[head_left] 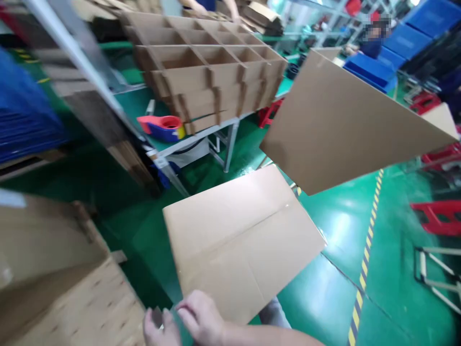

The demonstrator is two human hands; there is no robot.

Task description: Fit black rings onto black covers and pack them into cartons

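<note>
A cardboard box (248, 235) stands in front of me, its upper face shut with a seam across it. My right hand (202, 315) is at the box's near edge, fingers curled and pressed together. Just left of it, at the bottom of the view, my left hand (162, 330) has its fingers bent around a small dark thing that is too blurred to name. What the right fingers pinch, if anything, cannot be made out. A red and blue tape dispenser (162, 127) lies on the corner of the green-topped table (142, 108), away from both hands.
Stacked cardboard dividers (223, 72) fill the table. A large cardboard piece (345, 125) rises behind the box on the right. At lower left is a plywood surface (97, 307) beside more cardboard (39, 235). Red stools (437, 216) and blue bins (374, 69) stand right; people are behind.
</note>
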